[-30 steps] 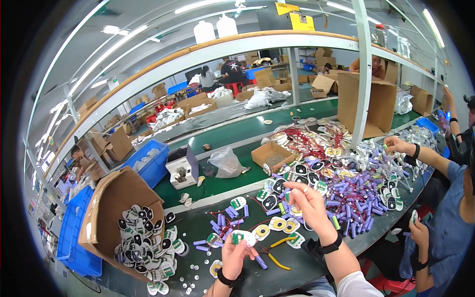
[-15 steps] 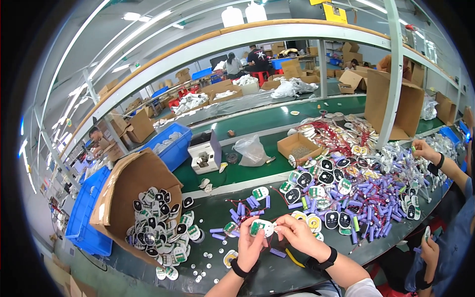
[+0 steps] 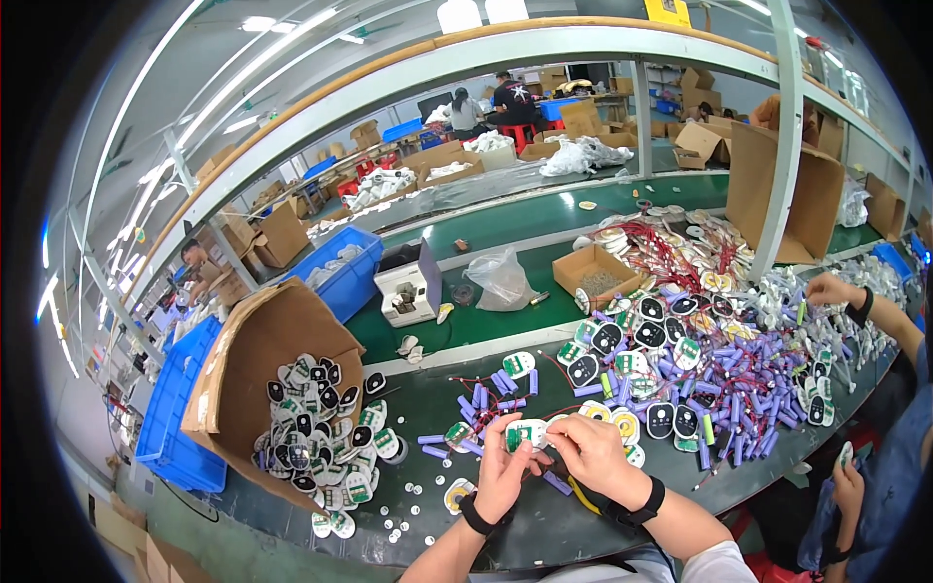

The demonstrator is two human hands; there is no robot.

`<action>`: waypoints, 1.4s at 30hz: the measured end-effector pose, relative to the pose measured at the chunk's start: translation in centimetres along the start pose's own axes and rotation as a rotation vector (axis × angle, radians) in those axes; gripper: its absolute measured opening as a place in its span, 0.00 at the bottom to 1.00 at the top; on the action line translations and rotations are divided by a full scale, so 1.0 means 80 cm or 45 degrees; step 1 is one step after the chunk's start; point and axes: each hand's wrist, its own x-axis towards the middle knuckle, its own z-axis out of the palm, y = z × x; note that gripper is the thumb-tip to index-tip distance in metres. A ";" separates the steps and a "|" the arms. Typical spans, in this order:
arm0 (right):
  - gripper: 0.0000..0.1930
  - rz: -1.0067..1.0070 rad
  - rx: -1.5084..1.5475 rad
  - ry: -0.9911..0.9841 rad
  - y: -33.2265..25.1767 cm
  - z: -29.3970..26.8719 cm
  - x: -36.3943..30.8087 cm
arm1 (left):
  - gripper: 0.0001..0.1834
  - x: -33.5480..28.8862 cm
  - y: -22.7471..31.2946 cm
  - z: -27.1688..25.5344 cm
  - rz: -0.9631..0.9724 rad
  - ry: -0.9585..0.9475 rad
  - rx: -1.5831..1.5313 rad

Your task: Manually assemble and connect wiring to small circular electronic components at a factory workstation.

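My left hand [image 3: 498,478] is closed around a white oval housing with a green circuit board [image 3: 525,434], its thumb on the near side. My right hand [image 3: 601,457] has its thumb and fingertips pinched together at the housing's right edge. Whatever lies between those fingertips is hidden. Just behind the hands lie several purple cylindrical batteries [image 3: 468,406] with red wires. Beneath my right wrist a tool with yellow handles [image 3: 583,496] is partly covered. Small white discs [image 3: 403,526] are scattered left of my left forearm, near a white and yellow round part [image 3: 458,496].
At left, a tipped cardboard box [image 3: 228,384] spills housings onto the table. A large heap of batteries [image 3: 743,398] covers the right side. Behind stand a small cardboard box [image 3: 595,274], a white machine [image 3: 408,287] and a plastic bag [image 3: 501,280]. A co-worker's hands [image 3: 834,290] are at far right.
My right fingertips have come closer in against the housing's right edge. The whole view has shifted slightly. At the right, the co-worker's raised hand has lowered a little toward the heap.
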 end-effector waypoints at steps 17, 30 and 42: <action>0.11 -0.285 -0.404 0.008 -0.002 0.007 0.002 | 0.13 -0.004 -0.009 -0.001 -0.079 -0.076 0.281; 0.10 -0.226 -0.480 -0.032 -0.007 0.018 -0.002 | 0.12 -0.003 -0.007 0.007 0.051 0.111 0.849; 0.11 -0.269 -0.433 0.060 -0.008 0.027 -0.003 | 0.13 -0.004 -0.002 0.006 0.046 0.019 0.790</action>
